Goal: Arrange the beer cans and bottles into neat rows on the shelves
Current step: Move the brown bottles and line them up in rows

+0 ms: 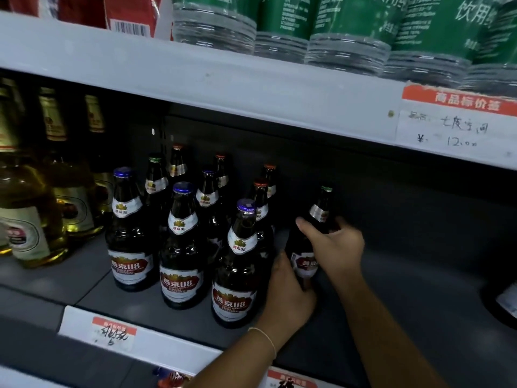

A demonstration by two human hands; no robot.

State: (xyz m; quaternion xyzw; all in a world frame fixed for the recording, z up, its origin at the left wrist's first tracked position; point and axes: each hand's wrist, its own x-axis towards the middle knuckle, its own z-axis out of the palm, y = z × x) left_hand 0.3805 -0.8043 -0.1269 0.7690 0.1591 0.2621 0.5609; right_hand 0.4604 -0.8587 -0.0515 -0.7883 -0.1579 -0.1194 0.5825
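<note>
Several dark brown beer bottles [181,247] with red and white labels stand in loose rows on the grey middle shelf [419,289]. One more dark bottle with a green cap [320,211] stands to their right, apart from the group. My right hand [335,245] grips its shoulder below the neck. My left hand [288,292] wraps round the lower body of that same bottle, next to its label. A thin band circles my left wrist.
Pale yellow glass bottles [30,219] stand at the shelf's left. Green-labelled water bottles [349,32] and red packs [128,12] fill the shelf above. Price tags [458,119] hang on the shelf edges. A dark object [503,301] sits at far right.
</note>
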